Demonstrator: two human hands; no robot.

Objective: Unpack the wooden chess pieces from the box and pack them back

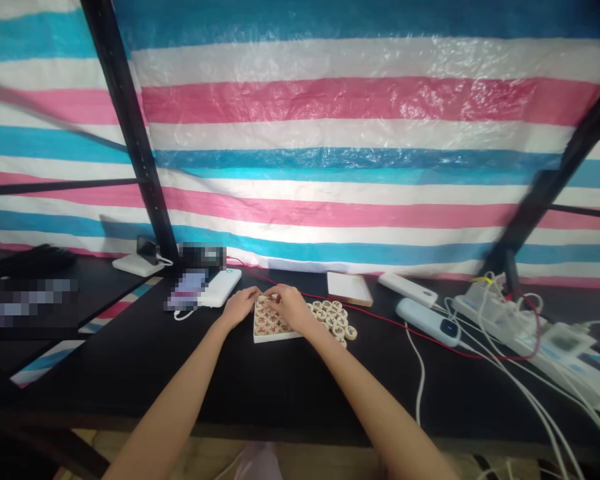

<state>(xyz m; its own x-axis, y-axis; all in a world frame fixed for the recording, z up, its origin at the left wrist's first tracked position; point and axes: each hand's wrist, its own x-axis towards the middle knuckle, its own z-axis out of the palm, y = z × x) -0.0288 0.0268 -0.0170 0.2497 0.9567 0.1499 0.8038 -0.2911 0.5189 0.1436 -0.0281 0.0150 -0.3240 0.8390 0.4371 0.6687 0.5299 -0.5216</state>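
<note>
A shallow white box [279, 338] on the black table holds rows of round Chinese chess pieces [261, 329] with red characters. At its upper left corner, my left hand [239, 308] grips the edge with bent fingers. Over the back of the box is my right hand [291, 309], its thumb and fingers closed down at a piece that they mostly hide. It also covers the box's right part. Just right of the box lies a cluster of loose pieces [339, 321], several with dark characters.
Behind the pieces lies a white box lid [349, 288]. A red cable [390, 315] crosses the table. To the right are a white power bank [408, 289], a light blue device [427, 321] and cluttered power strips [500, 313]. At left, a white power bank [221, 288] adjoins a blurred phone [187, 289].
</note>
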